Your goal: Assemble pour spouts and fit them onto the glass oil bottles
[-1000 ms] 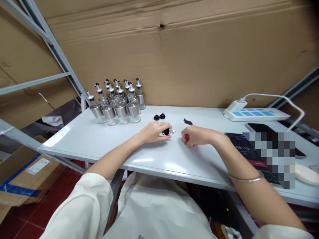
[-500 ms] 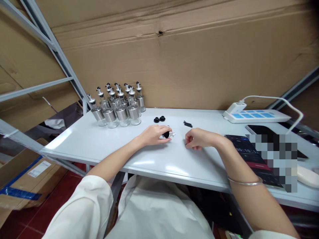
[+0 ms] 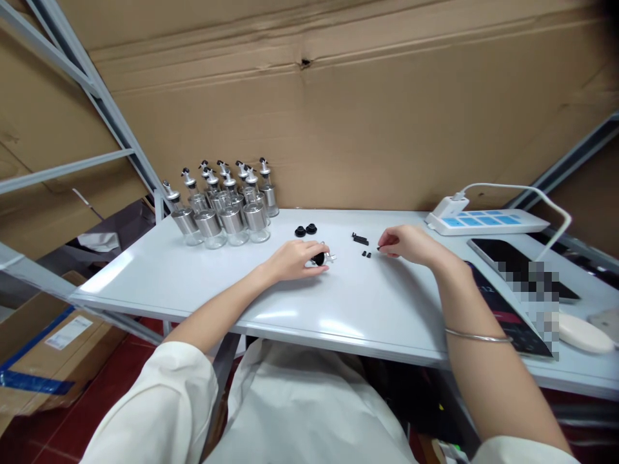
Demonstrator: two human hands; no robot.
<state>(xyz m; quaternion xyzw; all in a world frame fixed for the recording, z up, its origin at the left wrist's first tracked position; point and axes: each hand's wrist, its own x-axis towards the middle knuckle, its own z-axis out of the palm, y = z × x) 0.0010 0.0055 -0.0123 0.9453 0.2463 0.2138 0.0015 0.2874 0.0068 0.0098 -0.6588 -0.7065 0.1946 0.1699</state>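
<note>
the left hand (image 3: 293, 261) rests on the white table (image 3: 193, 270) with its fingers curled around a small pourer spout (image 3: 323, 258), a black stopper with a metal tip poking out toward the right. the right hand (image 3: 403, 241) hovers just above the table farther right, thumb and forefinger pinched together on a tiny black piece at their tips (too small to make out what it is). between the two hands lie two small black bits (image 3: 366, 254), and just behind them a slightly longer black clip (image 3: 360, 239), all close to the right hand's fingertips and apart from the spout.

behind the left hand sit two black rubber rings (image 3: 305, 230) side by side. further back and to the left, a cluster of glass bottles (image 3: 225, 206) with steel sleeves and fitted spouts stands upright, packed close against the cardboard wall (image 3: 338, 116). nothing lies between the hands and those bottles except the rings.

to the right, a white power strip (image 3: 488, 221) with blue switches lies at the back edge, its cable looping forward. nearer, a dark phone (image 3: 507, 258) and a dark tablet (image 3: 503, 316) lie flat under the right forearm's line, partly blurred out, with a pale oval object (image 3: 583, 333) beside them. a bangle (image 3: 476, 336) circles the right wrist. cardboard boxes (image 3: 43, 335) sit on the floor at left.
</note>
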